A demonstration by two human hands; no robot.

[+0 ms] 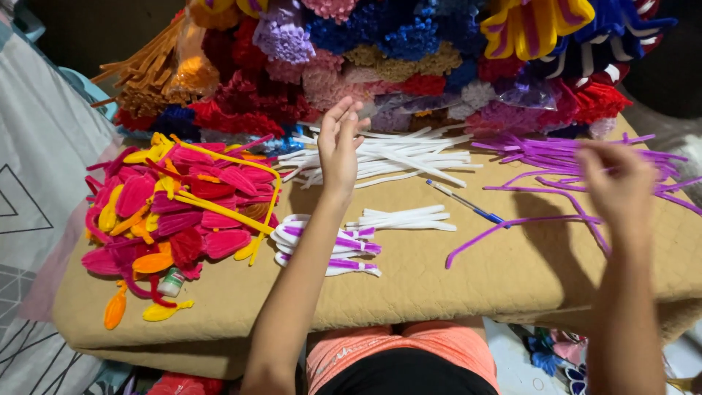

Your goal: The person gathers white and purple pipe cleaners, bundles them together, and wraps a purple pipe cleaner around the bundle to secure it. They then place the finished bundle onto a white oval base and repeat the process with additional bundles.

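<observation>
Left hand (pixel 338 150) raised mid-frame, fingers open, over white stems (pixel 380 157); blurred right hand (pixel 620 186) seemingly pinched on purple stem (pixel 512 223), centre right.

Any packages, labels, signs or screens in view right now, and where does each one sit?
Small glue bottle: lies at the near edge of the pink and yellow petal pile, white with a green label band.
Clear plastic bag: far left of the pile at the back, holds orange stems.
Clear plastic bag: far right, crumpled over purple pieces.
No signs or screens.
</observation>
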